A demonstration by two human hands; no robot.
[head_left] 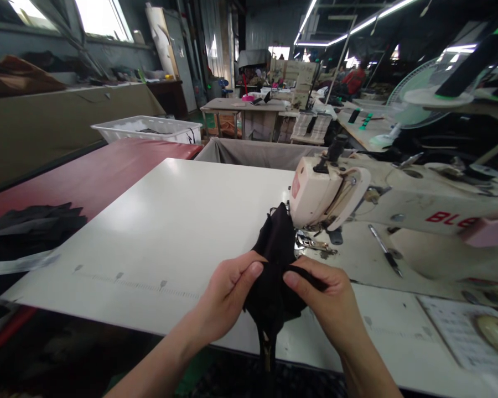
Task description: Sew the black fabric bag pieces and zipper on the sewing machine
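A piece of black fabric [274, 237] is gathered between my hands, just left of the sewing machine's [315, 193] needle area. My left hand [232, 287] pinches its left side between thumb and fingers. On the right side, my right hand [319, 293] grips a folded part of the same cloth. The far end of the fabric reaches up beside the machine head. Its lower end hangs over the table's front edge, where a narrow strip that looks like a zipper [267, 351] shows. My fingertips under the cloth are hidden.
The white sewing table [182, 221] carries a pen [385, 250] under the machine arm. Dark fabric pieces [29, 221] lie on a red surface [120, 166] at left. Behind stand a white plastic basket [149, 127], a fan [423, 91], and a person in red [354, 80] far off.
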